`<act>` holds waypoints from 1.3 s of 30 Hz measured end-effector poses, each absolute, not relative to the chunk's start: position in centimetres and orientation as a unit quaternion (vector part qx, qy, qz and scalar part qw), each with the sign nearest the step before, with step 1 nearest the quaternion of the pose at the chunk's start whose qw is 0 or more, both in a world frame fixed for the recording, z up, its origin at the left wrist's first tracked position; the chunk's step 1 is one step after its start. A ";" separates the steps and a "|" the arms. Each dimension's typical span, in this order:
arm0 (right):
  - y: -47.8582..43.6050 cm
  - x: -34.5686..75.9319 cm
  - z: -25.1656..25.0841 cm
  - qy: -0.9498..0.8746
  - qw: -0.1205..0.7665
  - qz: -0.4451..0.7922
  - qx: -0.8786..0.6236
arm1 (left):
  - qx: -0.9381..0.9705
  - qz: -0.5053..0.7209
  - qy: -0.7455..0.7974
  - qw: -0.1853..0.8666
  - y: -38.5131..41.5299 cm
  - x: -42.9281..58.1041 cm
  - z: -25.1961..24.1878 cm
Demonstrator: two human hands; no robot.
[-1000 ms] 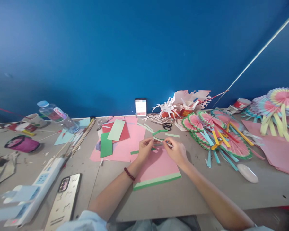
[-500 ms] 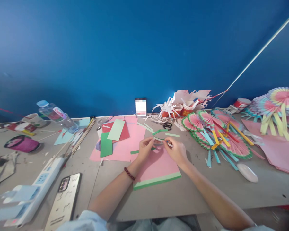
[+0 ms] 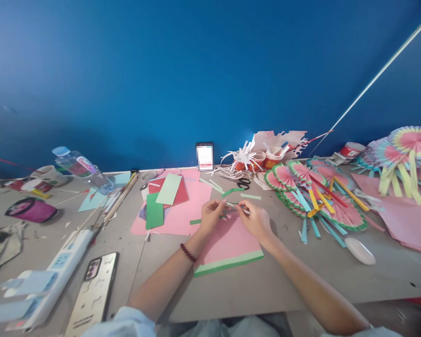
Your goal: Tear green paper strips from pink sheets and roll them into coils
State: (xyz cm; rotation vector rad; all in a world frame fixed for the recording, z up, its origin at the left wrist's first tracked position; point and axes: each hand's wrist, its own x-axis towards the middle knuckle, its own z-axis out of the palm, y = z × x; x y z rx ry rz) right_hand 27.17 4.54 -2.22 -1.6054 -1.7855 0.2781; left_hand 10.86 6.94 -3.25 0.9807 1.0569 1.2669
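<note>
Both hands meet above a pink paper sheet (image 3: 228, 245) with a green strip along its near edge. My left hand (image 3: 210, 217), with a bead bracelet on the wrist, pinches one end of a thin pale paper strip (image 3: 235, 206). My right hand (image 3: 254, 219) pinches the other end of the same strip. Loose green strips (image 3: 233, 191) lie on the table just beyond the hands.
Stacked pink, red and green papers (image 3: 168, 199) lie to the left. Scissors (image 3: 243, 183), paper cups (image 3: 266, 160) and a heap of folded paper fans (image 3: 312, 194) sit to the right. A phone (image 3: 93, 292), power strip (image 3: 52, 276), water bottle (image 3: 80, 168) and sticks (image 3: 121, 199) occupy the left side.
The hands have shifted only slightly while working the strip between the fingers; nothing else has moved.
</note>
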 end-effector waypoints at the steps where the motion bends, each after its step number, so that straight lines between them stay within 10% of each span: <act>1: 4.5 27.2 -2.3 -0.692 0.351 0.110 -0.621 | 0.414 0.538 0.449 0.580 6.9 10.9 -3.3; 39: 4.5 26.9 -2.6 -0.693 0.356 0.126 -0.614 | 0.397 0.532 0.436 0.607 6.6 11.2 -3.2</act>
